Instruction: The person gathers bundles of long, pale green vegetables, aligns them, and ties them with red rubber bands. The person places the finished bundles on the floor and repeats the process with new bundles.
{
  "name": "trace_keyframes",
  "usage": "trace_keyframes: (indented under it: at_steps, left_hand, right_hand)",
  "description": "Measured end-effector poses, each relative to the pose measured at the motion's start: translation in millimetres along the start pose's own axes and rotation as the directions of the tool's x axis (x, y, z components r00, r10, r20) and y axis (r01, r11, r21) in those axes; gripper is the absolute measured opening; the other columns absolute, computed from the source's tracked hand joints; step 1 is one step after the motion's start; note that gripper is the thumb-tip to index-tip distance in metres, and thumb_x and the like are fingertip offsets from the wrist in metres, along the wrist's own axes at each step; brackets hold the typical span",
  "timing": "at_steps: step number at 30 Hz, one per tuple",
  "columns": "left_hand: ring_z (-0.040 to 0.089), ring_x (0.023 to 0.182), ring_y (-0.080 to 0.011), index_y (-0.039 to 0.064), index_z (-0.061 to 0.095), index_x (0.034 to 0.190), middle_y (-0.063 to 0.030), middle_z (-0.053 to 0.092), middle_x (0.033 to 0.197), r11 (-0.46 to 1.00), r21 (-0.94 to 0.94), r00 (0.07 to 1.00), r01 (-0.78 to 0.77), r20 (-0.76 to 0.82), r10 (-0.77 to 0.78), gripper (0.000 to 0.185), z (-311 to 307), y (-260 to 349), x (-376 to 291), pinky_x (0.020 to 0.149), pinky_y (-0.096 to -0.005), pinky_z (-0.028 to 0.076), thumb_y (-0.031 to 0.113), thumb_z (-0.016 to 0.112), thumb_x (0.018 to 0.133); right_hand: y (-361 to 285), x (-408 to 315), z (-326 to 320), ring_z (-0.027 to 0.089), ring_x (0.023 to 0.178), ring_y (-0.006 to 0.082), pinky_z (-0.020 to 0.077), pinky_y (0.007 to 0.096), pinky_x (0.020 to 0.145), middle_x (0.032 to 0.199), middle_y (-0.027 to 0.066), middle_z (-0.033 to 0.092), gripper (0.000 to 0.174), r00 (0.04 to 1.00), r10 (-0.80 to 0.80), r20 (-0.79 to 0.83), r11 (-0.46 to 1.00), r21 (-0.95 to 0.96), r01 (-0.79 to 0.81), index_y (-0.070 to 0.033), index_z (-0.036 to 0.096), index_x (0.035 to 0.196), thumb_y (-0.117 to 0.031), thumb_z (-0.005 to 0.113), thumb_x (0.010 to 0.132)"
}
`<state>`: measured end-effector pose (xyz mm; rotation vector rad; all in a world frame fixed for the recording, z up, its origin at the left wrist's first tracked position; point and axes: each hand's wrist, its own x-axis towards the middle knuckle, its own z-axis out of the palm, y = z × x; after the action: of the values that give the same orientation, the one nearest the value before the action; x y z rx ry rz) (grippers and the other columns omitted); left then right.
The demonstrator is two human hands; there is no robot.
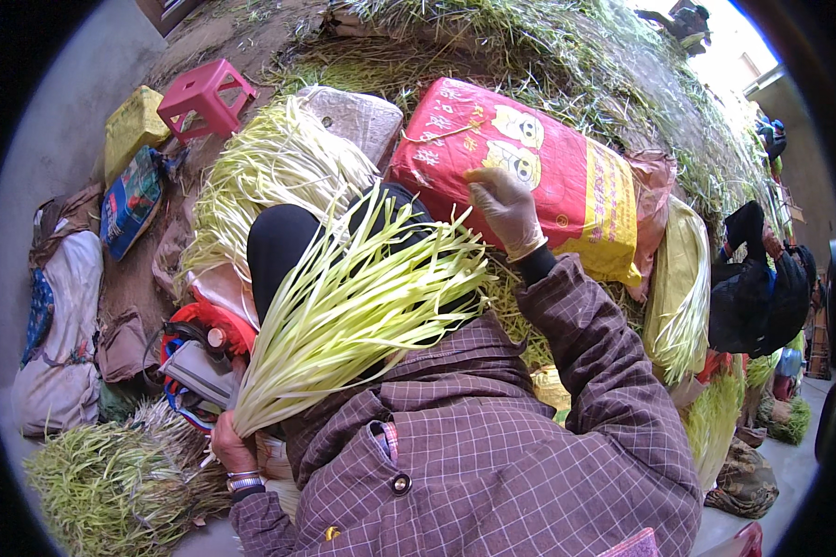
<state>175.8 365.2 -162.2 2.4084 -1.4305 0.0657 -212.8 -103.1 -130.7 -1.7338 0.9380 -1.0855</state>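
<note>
My left hand [234,443], bare and with a metal-banded wristwatch, grips a bunch of pale yellow-green chives [362,299] by its white stem ends. The leaves fan out across my lap, their tips towards the right. My right hand [505,209] wears a thin translucent glove and is raised beyond the leaf tips, in front of a red wrapped bundle [453,153]. Its fingers are bent together and I see nothing held in them. Past my knees lies a large heap of whitish chives [272,167].
A pink plastic stool [205,97] stands at the upper left, by a yellow block [132,125]. Beside my left knee is a red basket [240,324] with odds and ends. More untrimmed chives [118,480] lie at lower left. Another person [759,285] sits at right; plant litter [529,42] covers the far floor.
</note>
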Motion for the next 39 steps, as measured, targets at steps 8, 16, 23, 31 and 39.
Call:
trace_keyframes:
  at_steps: [8, 16, 23, 31, 39]
  left_hand:
    - [0.065, 0.084, -0.0373, 0.009, 0.065, 0.093, -0.0117, 0.065, 0.087, 1.0, -0.016, 1.0, -0.013, -0.012, 0.013, 0.019, -3.6, 1.0, -0.5, 0.072, -0.0443, 0.047, 0.016, 0.077, 0.08]
    - [0.066, 0.083, -0.0358, 0.009, 0.064, 0.092, -0.011, 0.065, 0.086, 1.0, 0.004, 1.0, -0.002, -0.007, 0.002, 0.017, 1.3, -2.1, -3.1, 0.072, -0.0429, 0.046, 0.013, 0.075, 0.08]
    - [0.067, 0.086, -0.0353, 0.009, 0.065, 0.096, -0.0116, 0.067, 0.089, 0.999, 0.047, 1.0, -0.027, 0.012, 0.026, 0.02, 6.6, -13.1, -5.2, 0.074, -0.043, 0.047, 0.015, 0.076, 0.08]
    - [0.067, 0.086, -0.0356, 0.009, 0.066, 0.096, -0.0115, 0.067, 0.09, 1.0, 0.002, 1.0, 0.012, 0.015, -0.012, 0.02, 6.0, -8.3, -6.4, 0.074, -0.0433, 0.047, 0.015, 0.076, 0.08]
    - [0.066, 0.085, -0.0362, 0.009, 0.065, 0.095, -0.0119, 0.066, 0.088, 1.0, -0.003, 1.0, -0.007, 0.001, 0.007, 0.021, 3.6, -1.0, -2.9, 0.074, -0.0434, 0.047, 0.018, 0.077, 0.081]
  right_hand:
    - [-15.4, -1.7, 48.3, 0.071, 0.094, 0.025, 0.0556, 0.034, 0.083, 0.102, 0.0131, 0.071, 0.018, 0.914, -0.239, 0.327, 0.96, -0.061, 0.273, -0.002, 0.072, 0.113, -0.005, 0.071, 0.095]
    - [-24.1, -8.1, 43.2, 0.074, 0.087, 0.0312, 0.0573, 0.0383, 0.077, 0.093, 0.0148, 0.073, 0.018, 0.925, -0.067, 0.374, 0.975, -0.173, 0.141, -0.006, 0.073, 0.108, -0.016, 0.074, 0.093]
    - [-28.9, -6.5, 46.7, 0.073, 0.087, 0.0333, 0.057, 0.0403, 0.077, 0.094, 0.0153, 0.073, 0.023, 0.907, -0.064, 0.415, 0.956, -0.237, 0.175, -0.009, 0.074, 0.109, -0.022, 0.078, 0.089]
    - [-27.6, -4.3, 47.3, 0.07, 0.087, 0.0344, 0.0555, 0.0424, 0.075, 0.094, 0.013, 0.07, 0.023, 0.855, -0.218, 0.47, 0.898, -0.247, 0.365, -0.012, 0.075, 0.104, -0.026, 0.08, 0.086]
    - [-26.4, -2.6, 51.3, 0.07, 0.084, 0.0349, 0.0553, 0.0431, 0.073, 0.089, 0.0138, 0.07, 0.016, 0.86, -0.174, 0.479, 0.907, -0.262, 0.329, -0.013, 0.075, 0.1, -0.024, 0.075, 0.088]
